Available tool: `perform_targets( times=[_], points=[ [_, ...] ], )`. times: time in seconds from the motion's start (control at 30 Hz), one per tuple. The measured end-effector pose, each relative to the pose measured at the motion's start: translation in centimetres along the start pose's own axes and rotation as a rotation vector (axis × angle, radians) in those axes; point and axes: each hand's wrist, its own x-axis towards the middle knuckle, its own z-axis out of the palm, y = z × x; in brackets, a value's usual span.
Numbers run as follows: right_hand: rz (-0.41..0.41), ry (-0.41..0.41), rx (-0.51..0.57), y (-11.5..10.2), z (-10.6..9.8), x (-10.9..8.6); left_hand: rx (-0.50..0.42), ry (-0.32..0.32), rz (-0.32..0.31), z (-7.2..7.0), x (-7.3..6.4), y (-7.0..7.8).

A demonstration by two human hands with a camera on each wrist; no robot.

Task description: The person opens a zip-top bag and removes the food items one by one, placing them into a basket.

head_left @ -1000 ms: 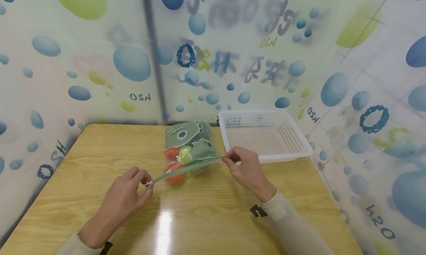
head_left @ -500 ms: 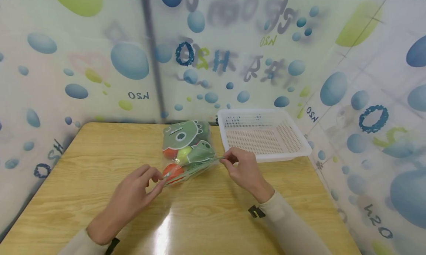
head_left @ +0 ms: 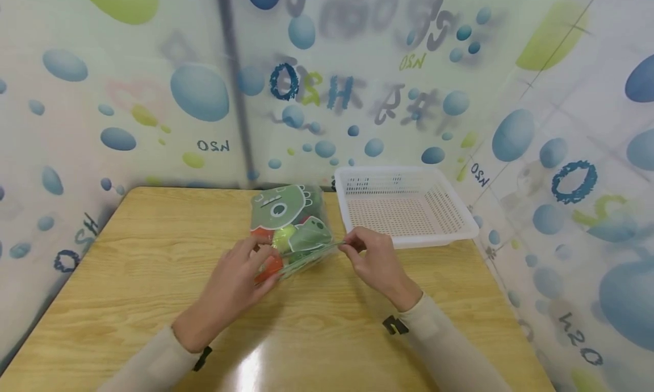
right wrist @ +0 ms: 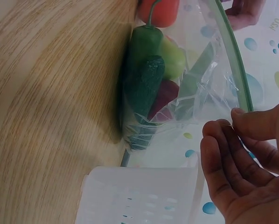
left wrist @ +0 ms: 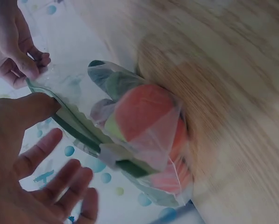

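Observation:
A clear zip bag (head_left: 283, 207) with a green cartoon print lies on the table, holding red, light green and dark green produce. In the right wrist view a green pepper (right wrist: 144, 44), a dark cucumber-like piece (right wrist: 149, 81) and a red round piece (right wrist: 163, 11) show through the plastic. My right hand (head_left: 375, 264) pinches the right end of the green zip edge. My left hand (head_left: 232, 284) is at the bag's mouth; its thumb (left wrist: 37, 107) touches the zip edge while the other fingers are spread apart from it. A whitish slider (left wrist: 110, 154) sits on the zip.
A white perforated plastic basket (head_left: 403, 207) stands right of the bag, close to my right hand, with nothing seen in it. The wooden table (head_left: 168, 233) meets a patterned wall (head_left: 317, 125) at the back and another at the right.
My left hand let go of the bag's left end and moved right along the zip edge, over the red piece. The edge has slackened. My right hand keeps its pinch.

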Motion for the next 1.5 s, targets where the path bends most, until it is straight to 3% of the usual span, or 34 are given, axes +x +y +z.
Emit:
perform_targets(
  times=[0.23, 0.37, 0.7, 0.9, 1.03, 1.2, 1.5],
  points=[
    [0.023, -0.007, -0.008, 0.0, 0.0, -0.1, -0.019, -0.231, -0.107, 0.7, 1.3, 0.3],
    [0.047, -0.035, -0.001, -0.2, 0.2, -0.2, -0.051, -0.292, -0.13, 0.7, 1.6, 0.2],
    [0.041, -0.094, 0.023, -0.7, 1.3, 0.3, 0.014, -0.291, -0.112, 0.7, 0.6, -1.0],
    [0.033, -0.109, 0.053, -1.4, 2.2, 0.8, 0.013, -0.338, -0.115, 0.4, -0.1, -1.7],
    [0.026, -0.122, 0.078, -1.7, 2.7, 1.3, -0.012, -0.361, -0.156, 0.1, -0.3, -1.9],
    [0.006, -0.118, 0.052, -1.9, 2.9, 1.5, -0.079, -0.329, -0.224, 0.0, -0.4, -1.1],
    [-0.195, 0.048, -0.022, -2.6, 2.6, 0.8, -0.208, -0.299, -0.354, 0.1, 0.5, 0.2]
  ],
)
